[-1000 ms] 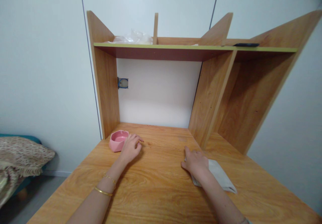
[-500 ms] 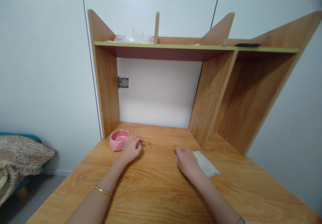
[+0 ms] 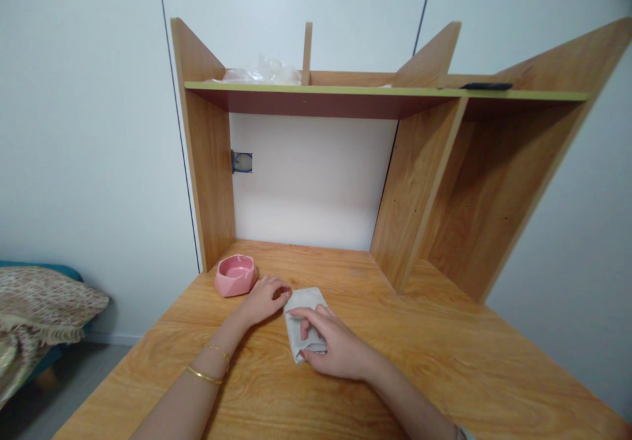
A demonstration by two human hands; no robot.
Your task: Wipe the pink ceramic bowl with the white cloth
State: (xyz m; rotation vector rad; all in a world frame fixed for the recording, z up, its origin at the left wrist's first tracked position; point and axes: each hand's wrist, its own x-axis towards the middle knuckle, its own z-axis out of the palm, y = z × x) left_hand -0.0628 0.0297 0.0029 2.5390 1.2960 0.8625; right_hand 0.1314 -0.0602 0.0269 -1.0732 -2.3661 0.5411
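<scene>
A folded light grey cloth (image 3: pixel 311 297) lies on the wooden desk in front of me. My right hand (image 3: pixel 330 341) reaches over it from the right, with the thumb at its near edge and the fingers bent across its top. Beside the cloth's far left corner is my left hand (image 3: pixel 266 298), its fingers loosely bent and their tips touching that corner. Just behind the left hand sits a pink faceted bowl (image 3: pixel 234 286), upright; its visible inside is pink.
A wooden hutch (image 3: pixel 212 176) with upright dividers stands along the back of the desk (image 3: pixel 237 400). Its shelf carries a clear plastic bag (image 3: pixel 266 71) and a dark flat object (image 3: pixel 486 87). Patterned fabric (image 3: pixel 49 298) covers furniture at the left.
My right hand has moved left, and the cloth has come with it from the right side to the middle. My left hand has shifted slightly right and nearer, away from the bowl.
</scene>
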